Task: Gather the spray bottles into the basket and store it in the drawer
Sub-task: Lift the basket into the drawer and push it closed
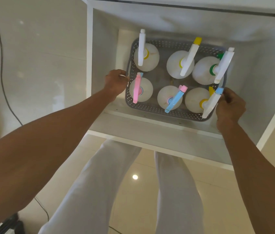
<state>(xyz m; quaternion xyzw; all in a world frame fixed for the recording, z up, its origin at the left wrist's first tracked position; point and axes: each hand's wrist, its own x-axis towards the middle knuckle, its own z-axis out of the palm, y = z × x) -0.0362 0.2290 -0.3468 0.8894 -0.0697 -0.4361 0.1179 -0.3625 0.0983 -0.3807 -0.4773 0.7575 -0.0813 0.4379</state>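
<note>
Six bottles (146,57) stand upright in a grey perforated basket (150,108), which sits inside an open white drawer (150,137) seen from above. Far out at nine o'clock from the basket, a dark cable (1,65) runs down the pale wall to the tiled floor (143,191).

At the basket's nine o'clock edge the left hand (115,83) has its fingers curled shut around the basket's side handle. Just inside that edge stand a bottle with a white nozzle at eleven o'clock and a pink-nozzled bottle (141,89) at eight o'clock. In the middle are a bottle with a yellow-tipped nozzle at twelve and one with a blue nozzle (169,97) at six. Toward three o'clock a green-collared bottle (204,70) leans its white nozzle out over the rim, and a yellow-collared bottle (196,100) at five o'clock does the same.

That last nozzle overhangs the rim right beside the right hand (230,107), whose fingers are closed on the basket's four o'clock edge. Below the drawer front, at six o'clock, are the person's white trousers (99,191).
</note>
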